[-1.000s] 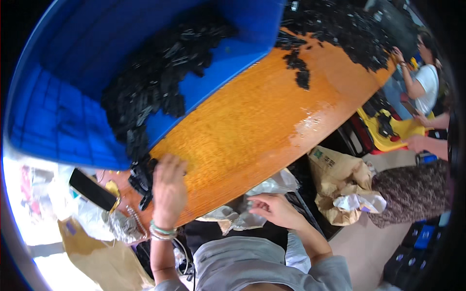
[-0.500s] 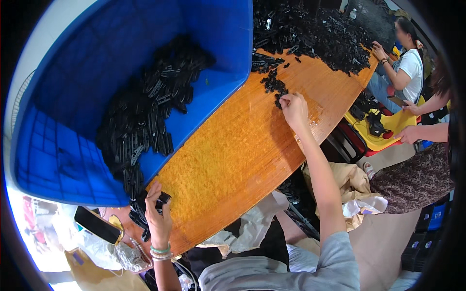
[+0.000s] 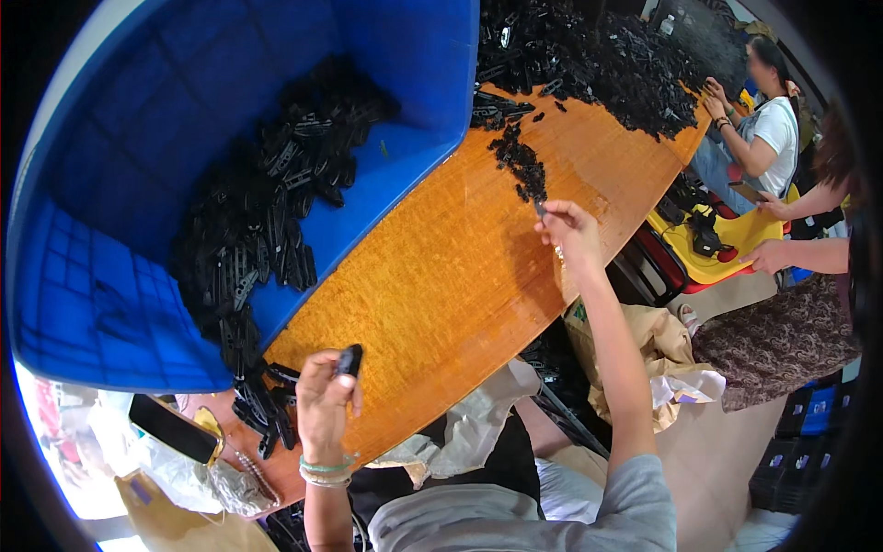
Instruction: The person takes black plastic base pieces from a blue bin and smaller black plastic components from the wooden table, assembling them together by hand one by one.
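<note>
My left hand [image 3: 324,405] is closed around a black plastic piece [image 3: 349,360] above the near left of the wooden table [image 3: 414,294]. Its fingers hide part of the piece. Further off to the right, my right hand [image 3: 575,235] pinches a small dark part [image 3: 541,209] between thumb and finger. That part hangs at the near end of a trail of small black parts [image 3: 518,161] on the table. Beside my left hand, several long black pieces [image 3: 264,409] lie at the table's edge, under the corner of the blue bin.
A big blue bin [image 3: 368,198], tipped toward me, holds a heap of long black pieces [image 3: 248,221]. More black pieces [image 3: 589,64] pile up at the far end. A phone [image 3: 175,428] lies at left. Two people are at right, near a yellow chair [image 3: 727,239].
My left hand has moved right, away from the loose pieces, with the black piece in it. My right hand has drawn back toward me from the trail, a small dark part in its fingertips.
</note>
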A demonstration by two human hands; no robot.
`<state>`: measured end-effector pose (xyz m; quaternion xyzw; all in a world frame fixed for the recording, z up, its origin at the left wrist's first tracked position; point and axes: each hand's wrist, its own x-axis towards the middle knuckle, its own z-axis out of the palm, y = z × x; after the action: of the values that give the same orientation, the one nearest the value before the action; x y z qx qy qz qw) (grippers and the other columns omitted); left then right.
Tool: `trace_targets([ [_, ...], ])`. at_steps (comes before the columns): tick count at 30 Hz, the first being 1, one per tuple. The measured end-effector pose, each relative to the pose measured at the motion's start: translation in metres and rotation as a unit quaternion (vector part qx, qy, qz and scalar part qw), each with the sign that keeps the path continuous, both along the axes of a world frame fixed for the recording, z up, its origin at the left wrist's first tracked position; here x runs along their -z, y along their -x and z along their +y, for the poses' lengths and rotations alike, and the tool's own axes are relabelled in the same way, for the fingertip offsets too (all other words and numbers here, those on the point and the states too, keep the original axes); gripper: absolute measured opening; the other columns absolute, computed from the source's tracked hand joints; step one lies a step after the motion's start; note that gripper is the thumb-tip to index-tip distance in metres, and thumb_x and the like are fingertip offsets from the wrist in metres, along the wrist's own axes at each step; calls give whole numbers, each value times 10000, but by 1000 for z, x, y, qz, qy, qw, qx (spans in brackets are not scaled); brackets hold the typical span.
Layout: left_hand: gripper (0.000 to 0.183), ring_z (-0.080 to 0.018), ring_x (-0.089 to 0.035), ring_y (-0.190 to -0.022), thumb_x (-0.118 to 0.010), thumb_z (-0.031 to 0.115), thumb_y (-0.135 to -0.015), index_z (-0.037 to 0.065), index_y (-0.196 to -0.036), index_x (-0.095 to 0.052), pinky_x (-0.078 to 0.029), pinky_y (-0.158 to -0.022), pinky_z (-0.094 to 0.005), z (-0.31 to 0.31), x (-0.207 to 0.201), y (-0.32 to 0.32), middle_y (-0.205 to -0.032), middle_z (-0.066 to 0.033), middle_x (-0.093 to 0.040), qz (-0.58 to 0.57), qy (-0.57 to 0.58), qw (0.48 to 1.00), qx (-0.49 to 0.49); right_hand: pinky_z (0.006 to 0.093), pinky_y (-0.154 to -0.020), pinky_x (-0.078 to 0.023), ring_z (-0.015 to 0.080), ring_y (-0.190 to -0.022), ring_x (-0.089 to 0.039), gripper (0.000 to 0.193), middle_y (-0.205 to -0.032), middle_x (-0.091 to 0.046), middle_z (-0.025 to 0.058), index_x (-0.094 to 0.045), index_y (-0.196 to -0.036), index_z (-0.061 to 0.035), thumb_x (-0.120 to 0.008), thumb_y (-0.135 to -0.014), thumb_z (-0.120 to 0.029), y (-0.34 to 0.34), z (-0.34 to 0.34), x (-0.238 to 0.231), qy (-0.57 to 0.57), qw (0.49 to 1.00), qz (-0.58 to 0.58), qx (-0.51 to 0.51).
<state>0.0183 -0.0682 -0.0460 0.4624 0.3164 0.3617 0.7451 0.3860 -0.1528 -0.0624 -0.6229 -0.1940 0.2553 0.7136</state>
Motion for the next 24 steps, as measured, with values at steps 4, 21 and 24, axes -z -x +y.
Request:
trace_targets([
  [4, 318, -161, -593, -781, -667, -115, -686, -52, -987, -589, -486, -654, -235, -15, -7, -17, -944, -98, -580, 45, -12, 996, 71, 244, -588, -481, 144, -671, -590, 147, -845, -620, 119, -583, -969, 59, -539, -831, 35, 29, -30, -4, -11, 996, 63, -70],
  [21, 310, -162, -574, -949, -669, -89, -724, -37, -1017, -581, -508, -817, -273, -55, -13, -40, -1042, -97, -527, 66, -163, 981, 77, 220, -581, -466, 114, -634, -570, 80, -792, -608, 87, -624, -858, 60, -602, -782, 61, 152, -118, -19, -4, 982, -4, -187],
  [24, 292, -136, -578, -905, -695, -53, -723, -22, -983, -565, -515, -744, -251, -60, -8, -42, -969, -81, -561, 106, -240, 963, 64, 206, -602, -422, 100, -680, -547, 106, -801, -603, 90, -632, -888, 35, -611, -784, 38, 180, -94, -30, -19, 983, -83, -163],
])
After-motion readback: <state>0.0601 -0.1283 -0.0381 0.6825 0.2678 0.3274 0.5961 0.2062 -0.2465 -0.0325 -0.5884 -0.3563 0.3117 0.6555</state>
